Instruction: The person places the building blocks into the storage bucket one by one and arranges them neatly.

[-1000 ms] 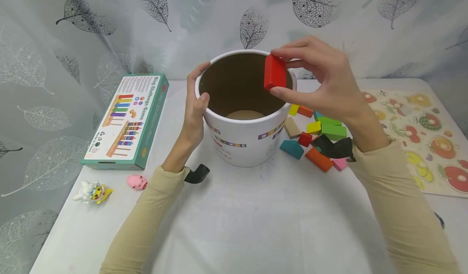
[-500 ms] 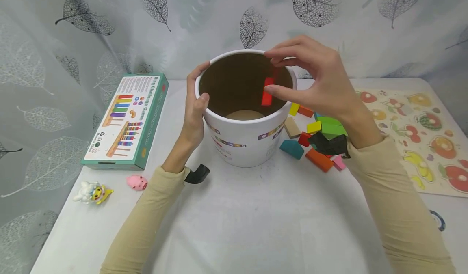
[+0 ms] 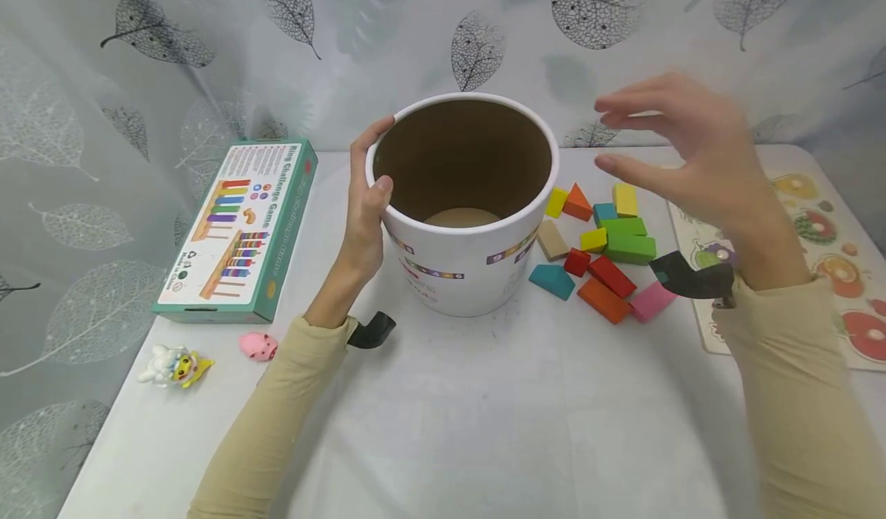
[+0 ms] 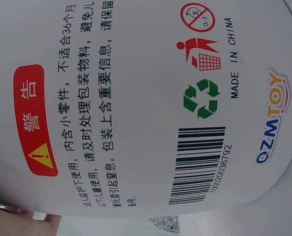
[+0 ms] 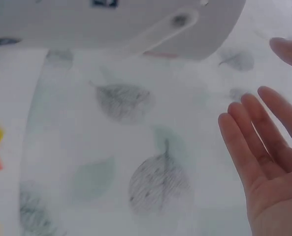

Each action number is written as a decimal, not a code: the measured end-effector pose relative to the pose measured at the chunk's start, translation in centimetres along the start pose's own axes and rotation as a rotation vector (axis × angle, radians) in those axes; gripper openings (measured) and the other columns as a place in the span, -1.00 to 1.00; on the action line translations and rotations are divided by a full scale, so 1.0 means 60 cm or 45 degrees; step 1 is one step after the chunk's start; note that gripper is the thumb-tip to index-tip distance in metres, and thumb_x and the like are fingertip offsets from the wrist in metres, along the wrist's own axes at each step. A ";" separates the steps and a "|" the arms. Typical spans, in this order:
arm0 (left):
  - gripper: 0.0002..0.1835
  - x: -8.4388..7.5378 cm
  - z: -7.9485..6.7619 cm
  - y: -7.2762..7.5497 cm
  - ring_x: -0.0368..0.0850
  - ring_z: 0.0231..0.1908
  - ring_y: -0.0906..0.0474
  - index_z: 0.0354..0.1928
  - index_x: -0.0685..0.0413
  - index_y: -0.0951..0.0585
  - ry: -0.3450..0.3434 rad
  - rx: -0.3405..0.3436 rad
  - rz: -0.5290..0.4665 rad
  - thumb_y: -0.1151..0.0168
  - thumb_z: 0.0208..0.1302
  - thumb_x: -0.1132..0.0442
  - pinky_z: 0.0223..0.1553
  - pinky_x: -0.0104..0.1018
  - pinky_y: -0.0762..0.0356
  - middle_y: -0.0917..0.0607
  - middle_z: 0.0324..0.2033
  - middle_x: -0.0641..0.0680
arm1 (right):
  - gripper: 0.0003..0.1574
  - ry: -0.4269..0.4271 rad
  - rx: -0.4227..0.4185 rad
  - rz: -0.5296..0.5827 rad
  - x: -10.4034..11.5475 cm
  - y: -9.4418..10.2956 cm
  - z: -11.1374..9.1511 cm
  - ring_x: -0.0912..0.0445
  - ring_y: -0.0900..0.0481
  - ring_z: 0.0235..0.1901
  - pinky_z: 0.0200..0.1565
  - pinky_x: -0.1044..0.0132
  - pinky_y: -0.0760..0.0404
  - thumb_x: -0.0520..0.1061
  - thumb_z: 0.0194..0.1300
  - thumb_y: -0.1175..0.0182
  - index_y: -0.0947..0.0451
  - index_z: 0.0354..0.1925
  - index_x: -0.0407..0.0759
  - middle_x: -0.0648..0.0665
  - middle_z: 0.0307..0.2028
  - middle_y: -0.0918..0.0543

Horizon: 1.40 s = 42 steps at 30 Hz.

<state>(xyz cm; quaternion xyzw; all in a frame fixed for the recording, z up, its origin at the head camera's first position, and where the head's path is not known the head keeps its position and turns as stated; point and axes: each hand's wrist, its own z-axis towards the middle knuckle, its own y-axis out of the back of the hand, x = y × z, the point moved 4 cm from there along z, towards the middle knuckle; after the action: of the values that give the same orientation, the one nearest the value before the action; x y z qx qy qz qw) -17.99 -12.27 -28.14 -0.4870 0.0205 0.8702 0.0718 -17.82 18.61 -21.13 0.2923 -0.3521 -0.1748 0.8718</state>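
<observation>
A white round bucket (image 3: pixel 458 281) with printed labels stands upright on the table, its brown inside facing up. My left hand (image 3: pixel 367 196) grips its left rim, thumb at the near edge and fingers round the far side. In the left wrist view the bucket wall (image 4: pixel 146 147) shows a barcode and a red warning label. To the right of the bucket my right hand (image 3: pixel 699 150) hovers in the air, holding nothing, thumb and fingers spread apart. Below it to the left lie several coloured wooden blocks (image 3: pixel 630 248), among them a dark red block (image 3: pixel 611 275) and a pink one (image 3: pixel 653 301).
A flat Ring Challenge Game box (image 3: pixel 231 227) lies on the left. Near its front are a pink pig figure (image 3: pixel 258 345) and a white and yellow figurine (image 3: pixel 176 365). A wooden fruit puzzle board (image 3: pixel 692 273) lies at the right. A leaf-patterned curtain (image 3: pixel 415 34) hangs behind.
My right hand let a red block fall into the bucket, where it is now out of sight. That hand then moved right, away from the rim. My left hand stayed on the bucket.
</observation>
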 end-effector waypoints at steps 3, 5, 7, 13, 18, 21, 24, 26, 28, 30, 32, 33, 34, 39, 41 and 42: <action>-0.04 -0.002 0.000 0.001 0.11 0.31 -0.27 0.42 0.01 -0.14 -0.009 -0.007 0.027 -0.04 0.10 -0.41 0.34 0.19 -0.14 -0.31 0.34 0.10 | -0.25 -0.090 0.034 -0.047 -0.033 0.001 -0.032 0.44 -0.55 0.00 0.10 0.64 -0.42 -0.46 -0.12 -0.47 -0.59 0.12 -0.20 -0.09 0.00 -0.64; -0.06 -0.002 -0.001 0.002 0.11 0.31 -0.27 0.42 0.02 -0.14 -0.013 -0.012 0.039 -0.02 0.11 -0.38 0.35 0.18 -0.13 -0.31 0.34 0.10 | -0.29 -0.184 0.081 -0.110 -0.058 -0.003 -0.057 0.55 -0.50 0.00 0.07 0.70 -0.37 -0.35 -0.04 -0.48 -0.59 0.14 -0.11 -0.08 0.01 -0.63; -0.08 -0.003 -0.001 0.002 0.11 0.31 -0.27 0.42 0.02 -0.14 -0.013 -0.013 0.042 -0.01 0.12 -0.36 0.35 0.18 -0.12 -0.31 0.34 0.10 | -0.32 -0.264 0.143 -0.141 -0.082 -0.009 -0.079 0.62 -0.45 -0.02 0.03 0.74 -0.33 -0.28 0.01 -0.47 -0.58 0.15 -0.06 -0.07 0.00 -0.62; -0.15 -0.003 0.000 0.000 0.14 0.31 -0.27 0.41 0.00 -0.15 -0.014 -0.004 0.019 0.02 0.13 -0.26 0.35 0.19 -0.11 -0.31 0.33 0.14 | -0.39 -0.412 0.325 -0.165 -0.143 -0.029 -0.142 0.59 -0.45 -0.03 -0.02 0.82 -0.28 -0.22 0.05 -0.46 -0.58 0.12 -0.09 -0.07 -0.01 -0.64; -0.16 -0.002 -0.001 0.001 0.13 0.31 -0.27 0.42 0.00 -0.15 -0.012 -0.004 0.022 0.03 0.14 -0.25 0.35 0.19 -0.11 -0.31 0.33 0.13 | -0.40 -0.540 0.455 -0.181 -0.169 -0.042 -0.175 0.02 -0.60 0.01 -0.06 0.75 -0.33 -0.18 0.06 -0.46 -0.58 0.11 -0.13 -0.15 0.00 -0.63; -0.15 -0.002 -0.001 0.002 0.12 0.31 -0.27 0.42 0.00 -0.15 -0.009 -0.005 0.024 0.03 0.14 -0.24 0.34 0.21 -0.12 -0.31 0.33 0.11 | -0.39 -0.587 0.523 -0.185 -0.179 -0.049 -0.182 -0.13 -0.57 0.02 0.08 0.37 -0.56 -0.22 0.08 -0.44 -0.57 0.14 -0.18 -0.22 0.04 -0.61; -0.15 -0.003 -0.001 0.001 0.13 0.31 -0.27 0.42 0.00 -0.15 -0.011 -0.003 0.022 0.03 0.13 -0.25 0.34 0.21 -0.12 -0.31 0.33 0.12 | -0.36 -0.666 0.592 -0.201 -0.186 -0.057 -0.188 -0.17 -0.50 0.09 0.11 -0.14 -0.54 -0.25 0.12 -0.39 -0.52 0.19 -0.17 -0.27 0.10 -0.57; -0.13 -0.003 -0.001 0.001 0.14 0.31 -0.26 0.42 0.01 -0.15 -0.013 -0.002 0.017 0.01 0.13 -0.28 0.34 0.21 -0.11 -0.30 0.33 0.12 | -0.34 -0.696 0.617 -0.206 -0.188 -0.061 -0.191 -0.19 -0.47 0.12 0.10 -0.24 -0.49 -0.25 0.13 -0.38 -0.50 0.22 -0.17 -0.29 0.13 -0.54; -0.11 -0.002 -0.001 0.000 0.14 0.32 -0.26 0.42 0.01 -0.14 -0.015 -0.002 0.014 0.00 0.13 -0.31 0.35 0.21 -0.11 -0.30 0.34 0.13 | -0.33 -0.716 0.623 -0.216 -0.189 -0.063 -0.193 -0.20 -0.46 0.13 0.11 -0.24 -0.49 -0.25 0.13 -0.38 -0.49 0.23 -0.16 -0.30 0.15 -0.53; -0.09 -0.001 -0.001 0.000 0.14 0.32 -0.26 0.42 0.01 -0.14 -0.014 -0.004 0.008 -0.02 0.12 -0.34 0.35 0.21 -0.10 -0.30 0.34 0.12 | -0.32 -0.713 0.615 -0.222 -0.190 -0.063 -0.194 -0.20 -0.46 0.12 0.10 -0.24 -0.49 -0.26 0.12 -0.39 -0.49 0.23 -0.16 -0.31 0.14 -0.53; -0.08 -0.001 -0.001 0.000 0.13 0.32 -0.26 0.42 0.02 -0.15 -0.012 -0.010 0.009 -0.03 0.11 -0.36 0.35 0.19 -0.11 -0.30 0.34 0.11 | -0.31 -0.698 0.598 -0.248 -0.191 -0.062 -0.193 -0.19 -0.47 0.10 0.08 -0.23 -0.51 -0.25 0.10 -0.40 -0.49 0.23 -0.17 -0.30 0.12 -0.55; -0.08 -0.001 -0.001 0.000 0.12 0.32 -0.26 0.42 0.02 -0.15 -0.011 -0.012 0.012 -0.03 0.11 -0.36 0.35 0.18 -0.11 -0.30 0.34 0.10 | -0.32 -0.689 0.587 -0.257 -0.190 -0.060 -0.192 -0.19 -0.48 0.09 0.07 -0.23 -0.51 -0.25 0.10 -0.40 -0.50 0.22 -0.17 -0.29 0.10 -0.55; -0.07 -0.001 -0.001 0.001 0.10 0.32 -0.27 0.42 0.02 -0.15 -0.011 -0.014 0.015 -0.02 0.11 -0.36 0.36 0.17 -0.12 -0.30 0.34 0.09 | -0.32 -0.676 0.574 -0.267 -0.190 -0.058 -0.190 -0.18 -0.49 0.08 0.06 -0.22 -0.52 -0.25 0.10 -0.40 -0.50 0.22 -0.18 -0.29 0.09 -0.56; -0.08 -0.001 -0.001 0.000 0.09 0.31 -0.27 0.42 0.02 -0.15 -0.012 -0.017 0.020 -0.02 0.12 -0.35 0.35 0.16 -0.13 -0.30 0.33 0.08 | -0.35 -0.535 0.428 -0.344 -0.171 -0.033 -0.167 -0.13 -0.57 -0.05 0.00 0.19 -0.59 -0.28 0.04 -0.44 -0.55 0.15 -0.21 -0.26 -0.03 -0.63; -0.09 -0.001 0.000 0.000 0.10 0.31 -0.27 0.42 0.02 -0.14 -0.011 -0.013 0.020 -0.01 0.12 -0.34 0.34 0.18 -0.13 -0.30 0.33 0.08 | -0.35 -0.455 0.332 -0.383 -0.156 -0.018 -0.151 -0.07 -0.57 -0.10 -0.05 0.53 -0.50 -0.30 0.00 -0.46 -0.58 0.12 -0.21 -0.25 -0.07 -0.64; -0.09 -0.001 0.000 -0.001 0.10 0.31 -0.27 0.42 0.02 -0.14 -0.011 -0.012 0.021 -0.01 0.12 -0.34 0.34 0.18 -0.13 -0.30 0.33 0.08 | -0.34 -0.413 0.282 -0.402 -0.147 -0.010 -0.141 0.00 -0.57 -0.13 -0.11 0.67 -0.41 -0.31 -0.01 -0.47 -0.58 0.12 -0.21 -0.24 -0.07 -0.65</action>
<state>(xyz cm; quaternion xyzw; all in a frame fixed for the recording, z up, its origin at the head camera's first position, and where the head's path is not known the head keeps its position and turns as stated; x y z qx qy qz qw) -17.96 -12.23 -28.10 -0.4834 0.0202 0.8729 0.0623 -17.90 25.92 -30.96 0.4054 -0.4545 -0.3138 0.7284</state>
